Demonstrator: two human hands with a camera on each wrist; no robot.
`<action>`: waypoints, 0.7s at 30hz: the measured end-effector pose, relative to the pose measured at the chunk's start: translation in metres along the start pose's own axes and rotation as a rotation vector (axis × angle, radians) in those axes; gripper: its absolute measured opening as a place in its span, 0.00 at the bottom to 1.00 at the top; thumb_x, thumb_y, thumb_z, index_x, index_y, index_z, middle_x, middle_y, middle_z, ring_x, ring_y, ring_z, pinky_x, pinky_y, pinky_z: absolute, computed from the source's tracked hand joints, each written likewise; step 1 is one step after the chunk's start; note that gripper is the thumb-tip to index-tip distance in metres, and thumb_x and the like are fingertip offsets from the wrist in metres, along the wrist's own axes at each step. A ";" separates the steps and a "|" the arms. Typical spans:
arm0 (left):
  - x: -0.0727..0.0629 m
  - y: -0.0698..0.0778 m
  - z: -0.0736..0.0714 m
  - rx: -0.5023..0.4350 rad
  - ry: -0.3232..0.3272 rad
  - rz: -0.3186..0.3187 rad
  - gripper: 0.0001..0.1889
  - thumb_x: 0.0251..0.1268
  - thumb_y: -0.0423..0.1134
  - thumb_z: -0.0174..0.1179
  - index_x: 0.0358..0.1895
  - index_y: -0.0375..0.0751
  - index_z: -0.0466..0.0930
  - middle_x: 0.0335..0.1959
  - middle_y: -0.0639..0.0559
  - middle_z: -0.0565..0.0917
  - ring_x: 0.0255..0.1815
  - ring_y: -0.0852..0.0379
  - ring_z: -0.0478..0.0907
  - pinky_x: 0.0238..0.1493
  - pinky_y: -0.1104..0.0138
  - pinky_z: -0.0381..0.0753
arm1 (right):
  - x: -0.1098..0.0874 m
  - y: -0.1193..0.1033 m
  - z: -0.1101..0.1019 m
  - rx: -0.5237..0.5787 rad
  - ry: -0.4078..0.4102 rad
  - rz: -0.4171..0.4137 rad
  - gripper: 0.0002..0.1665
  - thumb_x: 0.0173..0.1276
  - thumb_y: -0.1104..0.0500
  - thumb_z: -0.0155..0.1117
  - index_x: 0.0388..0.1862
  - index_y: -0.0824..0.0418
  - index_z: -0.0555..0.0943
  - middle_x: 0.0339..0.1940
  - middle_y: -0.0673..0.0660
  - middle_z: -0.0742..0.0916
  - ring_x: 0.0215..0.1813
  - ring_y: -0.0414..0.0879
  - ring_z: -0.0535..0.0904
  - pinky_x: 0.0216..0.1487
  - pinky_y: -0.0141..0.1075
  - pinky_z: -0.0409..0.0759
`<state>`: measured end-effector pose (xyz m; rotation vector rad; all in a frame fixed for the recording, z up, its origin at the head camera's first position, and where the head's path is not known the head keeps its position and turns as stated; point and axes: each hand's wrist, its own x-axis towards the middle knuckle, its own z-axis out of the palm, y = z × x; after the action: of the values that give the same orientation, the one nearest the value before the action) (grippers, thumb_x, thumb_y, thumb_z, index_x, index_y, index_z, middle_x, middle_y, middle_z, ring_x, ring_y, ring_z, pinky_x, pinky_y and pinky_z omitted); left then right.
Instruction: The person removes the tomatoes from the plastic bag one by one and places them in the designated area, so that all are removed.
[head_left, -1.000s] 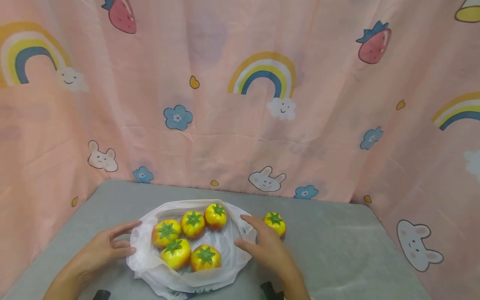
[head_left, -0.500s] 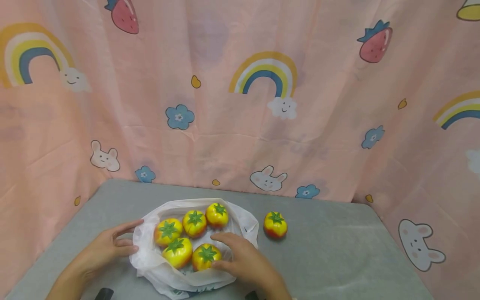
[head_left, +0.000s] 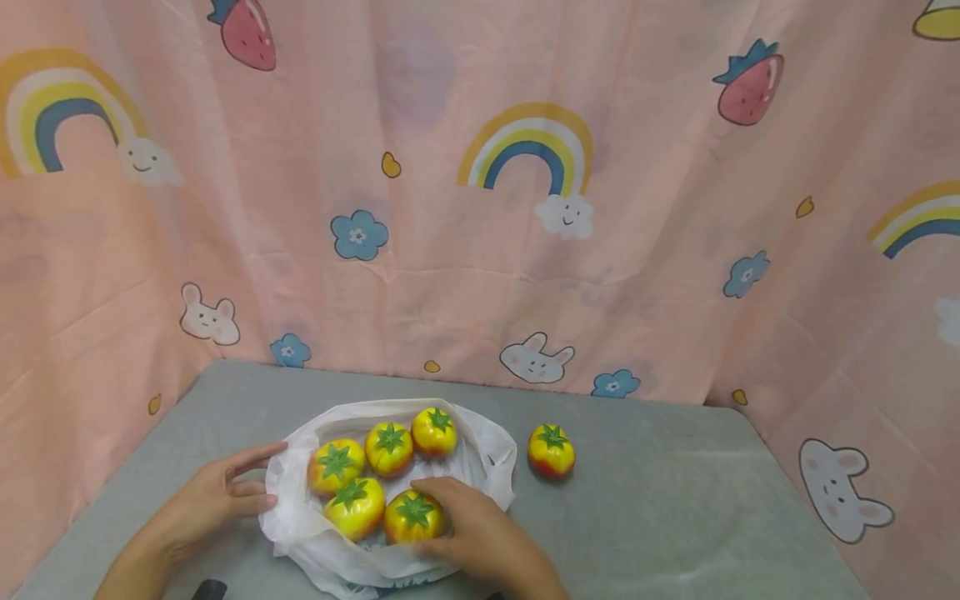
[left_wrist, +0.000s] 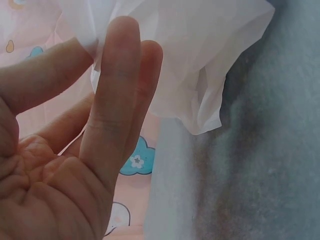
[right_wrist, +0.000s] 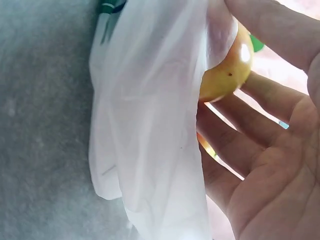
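Note:
A white plastic bag (head_left: pixel 491 450) lies spread wide at the mouth, with several glossy yellow-red tomatoes with green star-shaped tops inside it. My left hand (head_left: pixel 213 504) rests at the bag's left side, fingertips on the plastic. In the left wrist view its long fingers (left_wrist: pixel 117 85) stand nearly straight against the bag. My right hand (head_left: pixel 487 533) reaches over the bag's near right rim and grips the front right tomato (head_left: pixel 414 512), thumb on the near side and fingers on the far side. In the right wrist view that tomato (right_wrist: pixel 227 75) is partly hidden by the plastic.
One more tomato (head_left: pixel 551 452) sits outside the bag, to its right, on the grey tabletop (head_left: pixel 675 500). A pink printed curtain (head_left: pixel 450 317) hangs behind the table and along both sides.
My right hand has come left, from the bag's right rim to the front right tomato, and its fingers have closed round it. The left hand has stayed at the bag's left side.

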<state>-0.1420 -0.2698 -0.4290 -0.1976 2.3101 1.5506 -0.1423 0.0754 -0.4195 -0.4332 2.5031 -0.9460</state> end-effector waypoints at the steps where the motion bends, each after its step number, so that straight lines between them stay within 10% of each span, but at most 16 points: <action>1: 0.000 0.000 0.000 -0.001 0.001 -0.004 0.47 0.57 0.39 0.72 0.78 0.41 0.55 0.75 0.28 0.59 0.47 0.54 0.84 0.57 0.51 0.83 | 0.000 0.000 0.001 0.000 -0.001 0.006 0.37 0.53 0.49 0.80 0.62 0.37 0.77 0.66 0.44 0.80 0.61 0.43 0.77 0.69 0.56 0.73; 21: 0.002 -0.001 0.002 0.048 0.034 -0.018 0.46 0.57 0.41 0.72 0.78 0.42 0.57 0.74 0.29 0.62 0.47 0.54 0.83 0.57 0.47 0.82 | 0.000 0.007 -0.001 0.024 0.014 -0.003 0.35 0.57 0.41 0.75 0.65 0.40 0.76 0.68 0.46 0.80 0.64 0.45 0.76 0.68 0.57 0.73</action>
<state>-0.1431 -0.2677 -0.4310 -0.2333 2.3619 1.4930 -0.1435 0.0808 -0.4235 -0.4247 2.5018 -0.9826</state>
